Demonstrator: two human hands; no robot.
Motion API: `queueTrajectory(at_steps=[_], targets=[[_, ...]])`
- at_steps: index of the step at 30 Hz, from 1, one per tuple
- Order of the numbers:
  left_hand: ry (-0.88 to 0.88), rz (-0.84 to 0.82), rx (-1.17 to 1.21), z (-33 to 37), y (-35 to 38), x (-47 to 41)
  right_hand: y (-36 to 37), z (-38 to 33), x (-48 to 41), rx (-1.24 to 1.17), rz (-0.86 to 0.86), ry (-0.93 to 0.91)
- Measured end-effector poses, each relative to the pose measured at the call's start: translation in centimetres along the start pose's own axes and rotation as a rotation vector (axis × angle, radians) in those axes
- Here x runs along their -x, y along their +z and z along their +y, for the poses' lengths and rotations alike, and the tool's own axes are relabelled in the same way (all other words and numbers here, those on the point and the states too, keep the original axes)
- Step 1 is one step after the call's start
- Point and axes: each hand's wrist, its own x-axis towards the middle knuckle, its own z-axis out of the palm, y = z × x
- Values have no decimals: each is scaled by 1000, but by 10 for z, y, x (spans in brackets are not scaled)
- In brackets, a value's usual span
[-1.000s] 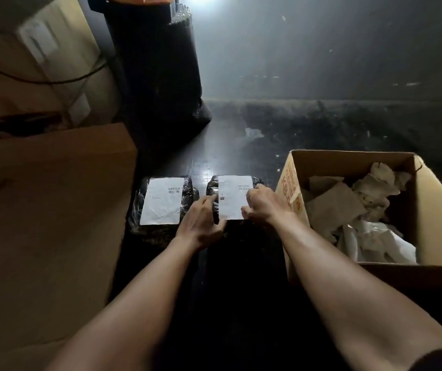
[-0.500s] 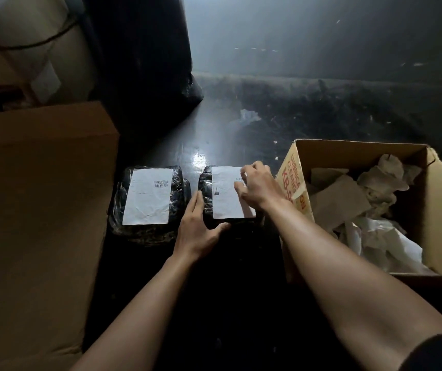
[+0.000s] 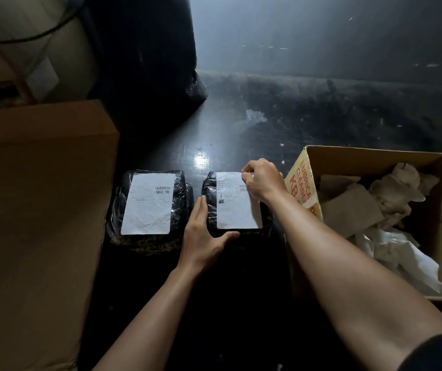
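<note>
Two black plastic-wrapped parcels lie side by side on a dark table. The left parcel (image 3: 149, 210) carries a white label. The right parcel (image 3: 211, 210) has a white shipping label (image 3: 237, 207) on top. My left hand (image 3: 203, 234) lies flat along that parcel's left side, fingers straight, thumb along its near edge. My right hand (image 3: 261, 179) sits on the label's far right corner with curled fingertips pressing on it.
A closed cardboard box (image 3: 38, 210) fills the left. An open cardboard box (image 3: 302, 180) with crumpled paper (image 3: 375, 210) stands at the right. A black bag (image 3: 145, 62) rises at the back left. The dark table (image 3: 294, 116) stretches behind the parcels.
My right hand has slid from the label's near right part to its far right corner. My left hand has moved from the label to the parcel's left side.
</note>
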Motion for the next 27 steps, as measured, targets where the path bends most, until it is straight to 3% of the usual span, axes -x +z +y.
queueTrajectory(at_steps=[7,15,19,27], targets=[[-20,27,41,-3,4,1,6,-1,-3,-98,86,4],[-24,39,65,-2,3,3,5,-2,-13,-149,-29,74],[-34,41,78,0,2,2,8,-5,-14,-165,29,94],[-42,41,68,-1,2,1,14,-3,-8,-77,39,-12]])
